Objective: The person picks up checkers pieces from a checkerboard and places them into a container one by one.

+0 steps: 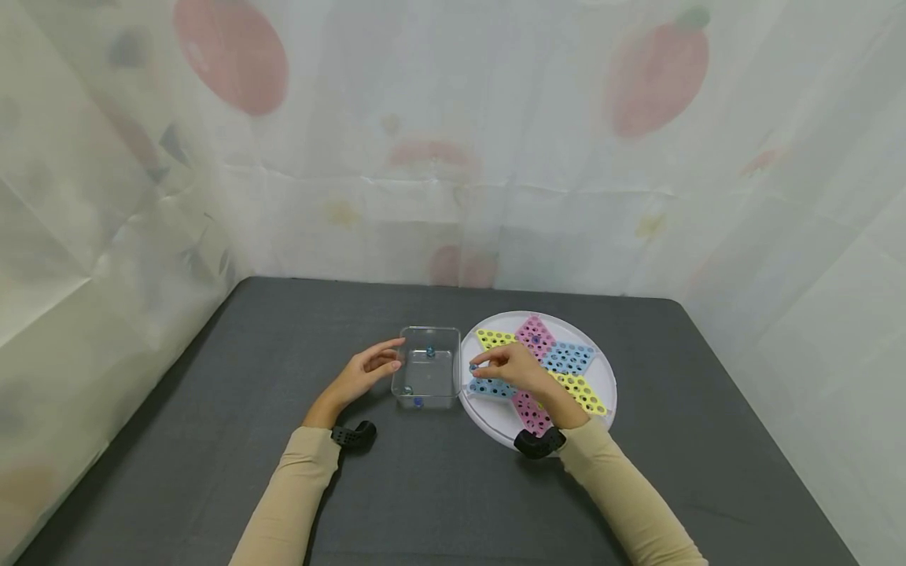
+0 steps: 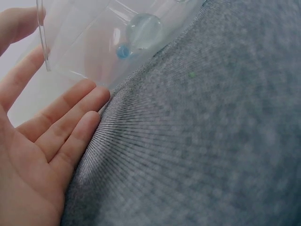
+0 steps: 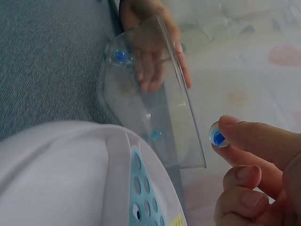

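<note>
Head view shows a dark grey bench (image 1: 212, 472) walled by pale printed curtains (image 1: 637, 196), with a clear box (image 1: 428, 378) standing just left of a round white board (image 1: 607, 369) that carries a star of yellow, pink and blue hole panels. Two beige sleeves (image 1: 297, 487) reach in from below. At the box's left wall the left hand (image 1: 364, 371) lies with its fingers straight and relaxed, gripping nothing; the left wrist view shows its fingertips (image 2: 89, 96) against the lower edge of the box wall, the palm facing the bench cloth, and two marbles seen through the plastic, one small and blue, one larger and clear. Over the board's left edge, just beside the box, the right hand (image 1: 511, 365) has its fingers curled. In the right wrist view it pinches a marble (image 3: 217, 136), clear with a blue core, between thumb and forefinger tips, off the board and near the box's upper rim, though not touching it. That view also shows more blue marbles on the box floor, the other hand behind the far wall, and dark holes in a blue panel (image 3: 143, 200) of the board. Small black wrist devices (image 1: 539, 442) sit at both cuffs.
</note>
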